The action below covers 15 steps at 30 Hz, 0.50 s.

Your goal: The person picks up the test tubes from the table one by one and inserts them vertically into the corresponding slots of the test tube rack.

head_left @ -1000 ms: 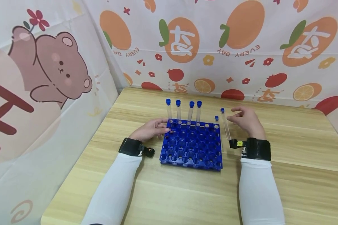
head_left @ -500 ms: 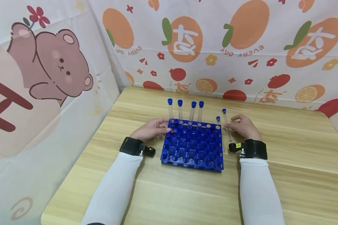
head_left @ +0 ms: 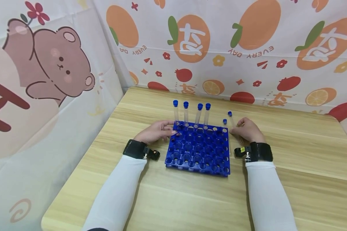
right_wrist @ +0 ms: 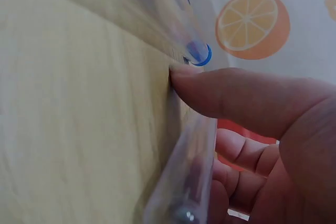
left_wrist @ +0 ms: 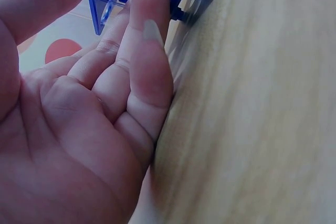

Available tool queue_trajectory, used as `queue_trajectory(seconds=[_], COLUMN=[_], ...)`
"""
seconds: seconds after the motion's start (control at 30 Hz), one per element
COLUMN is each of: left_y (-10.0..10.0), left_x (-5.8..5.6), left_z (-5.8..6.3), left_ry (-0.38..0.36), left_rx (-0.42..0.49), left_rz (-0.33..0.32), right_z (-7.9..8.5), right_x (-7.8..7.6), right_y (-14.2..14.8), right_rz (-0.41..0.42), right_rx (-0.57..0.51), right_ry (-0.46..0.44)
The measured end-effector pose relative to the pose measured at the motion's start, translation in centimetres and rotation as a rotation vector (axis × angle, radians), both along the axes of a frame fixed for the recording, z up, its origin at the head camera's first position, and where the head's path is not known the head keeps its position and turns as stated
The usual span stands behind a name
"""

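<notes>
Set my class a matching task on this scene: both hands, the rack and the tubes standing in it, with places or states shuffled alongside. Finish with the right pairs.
Things
1. Left hand
2. Rack
3. Right hand
4. Four standing tubes

Places and states
A. In the far row, blue caps uppermost
B. Beyond the right side of the rack, at a loose tube
C. Blue, with rows of round holes
D. Holding the rack's left side

Right pairs: 1-D, 2-C, 3-B, 4-A

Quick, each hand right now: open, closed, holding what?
Left hand: holding the blue rack at its left edge.
Right hand: holding a clear tube between thumb and fingers.
</notes>
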<state>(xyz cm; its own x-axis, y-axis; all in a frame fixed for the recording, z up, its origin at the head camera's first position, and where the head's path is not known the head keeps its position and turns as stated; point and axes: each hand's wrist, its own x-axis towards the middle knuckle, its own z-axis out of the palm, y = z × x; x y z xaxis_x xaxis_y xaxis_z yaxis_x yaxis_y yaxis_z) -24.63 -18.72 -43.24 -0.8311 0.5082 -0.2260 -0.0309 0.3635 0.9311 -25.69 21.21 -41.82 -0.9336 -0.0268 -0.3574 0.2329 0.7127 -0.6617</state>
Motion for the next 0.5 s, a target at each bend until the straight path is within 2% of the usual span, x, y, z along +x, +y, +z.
queue_trajectory(seconds=[0.5], left_y=[0.02], left_x=[0.1], left_z=[0.22], left_ry=[0.004], left_rx=[-0.006], left_rz=[-0.001], right_z=[-0.47], right_x=[0.12], right_y=[0.23], right_rz=[0.018], right_rx=[0.081], right_ry=[0.032])
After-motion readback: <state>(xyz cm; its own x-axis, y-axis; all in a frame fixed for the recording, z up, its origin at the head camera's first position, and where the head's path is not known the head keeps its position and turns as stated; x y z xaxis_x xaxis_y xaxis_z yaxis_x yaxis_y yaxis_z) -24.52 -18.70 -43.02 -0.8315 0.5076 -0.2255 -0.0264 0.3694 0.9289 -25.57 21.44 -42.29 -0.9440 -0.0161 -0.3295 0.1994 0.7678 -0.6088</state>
